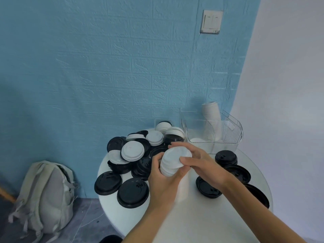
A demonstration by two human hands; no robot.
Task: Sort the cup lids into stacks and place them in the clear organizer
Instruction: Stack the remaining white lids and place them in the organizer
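- holding a white stack [172,161] of lids above the table [184,216], the left hand [164,181] curls round its near side from below.
- right hand [196,159] lies over the top lid, fingers curled at its rim, seemingly squaring the stack.
- organizer [228,135] stands far right, just beyond the hands; white cups [211,114] lean in it.
- mixed pile [140,149] of black and white lids sits to the far left; black lids [226,157] lie right.
- thin plastic lids look light, springy and a bit slick; nested ones can slide apart.
- best gripped round the rims with a hand under the base, not squeezed at the domes.
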